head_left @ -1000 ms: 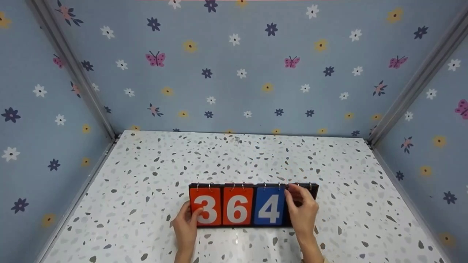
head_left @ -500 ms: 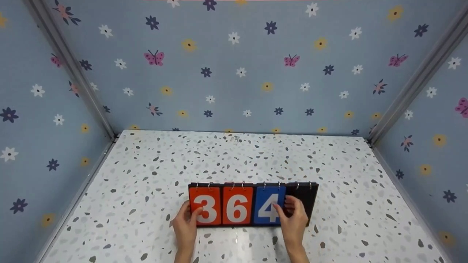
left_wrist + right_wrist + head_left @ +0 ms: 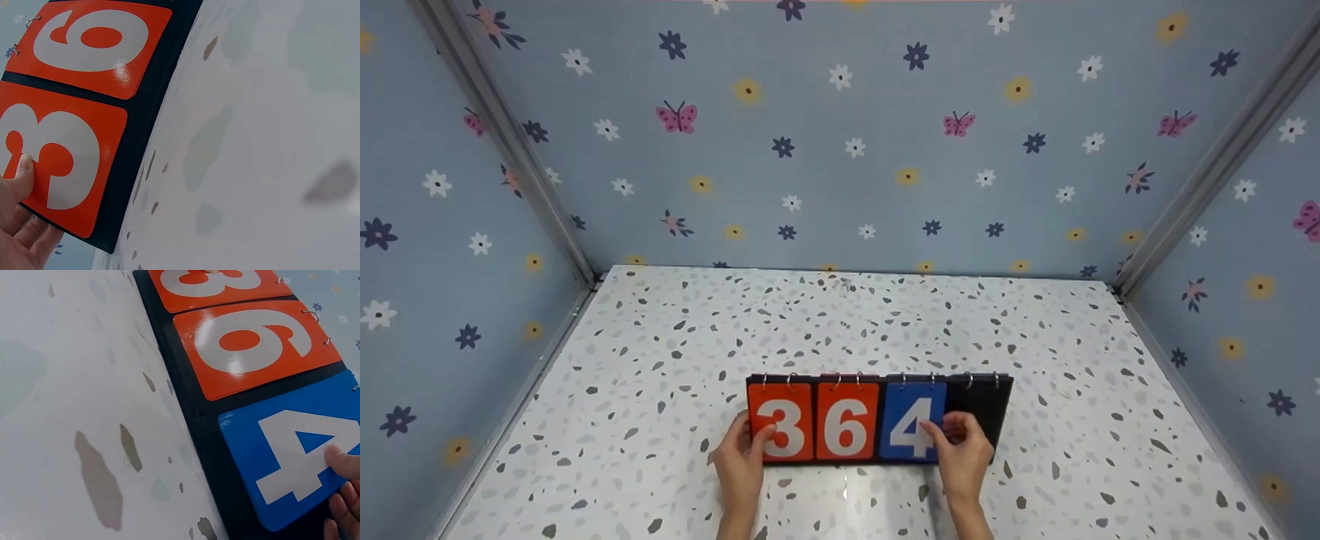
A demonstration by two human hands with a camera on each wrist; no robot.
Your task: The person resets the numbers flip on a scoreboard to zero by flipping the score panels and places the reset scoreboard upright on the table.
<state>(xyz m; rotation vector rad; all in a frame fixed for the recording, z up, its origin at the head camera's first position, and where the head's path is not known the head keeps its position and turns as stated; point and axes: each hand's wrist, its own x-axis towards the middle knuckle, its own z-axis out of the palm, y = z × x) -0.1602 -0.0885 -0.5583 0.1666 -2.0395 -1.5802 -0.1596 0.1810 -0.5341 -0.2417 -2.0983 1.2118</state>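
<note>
A black tabletop flip scoreboard (image 3: 988,396) stands tilted in front of me. Its ring-bound cards show a red 3 (image 3: 797,409), a red 6 (image 3: 846,427) and a blue 4 (image 3: 904,412); the rightmost place shows plain black. My left hand (image 3: 739,459) grips the board's left edge, thumb on the 3 card and fingers behind. With my right hand (image 3: 966,456) I pinch the right edge of the blue card, thumb on the 4. The right fingers curl in front of the black panel, as the right wrist view shows.
Metal rings (image 3: 969,380) line the board's top edge. Beneath is a white speckled table (image 3: 840,322). Blue flowered panels (image 3: 840,135) rise behind and on both sides, joined by grey posts (image 3: 514,142) at the corners.
My right hand has come down and left from the rings at the top to the blue card's right edge, uncovering the black panel. My left hand has kept its place.
</note>
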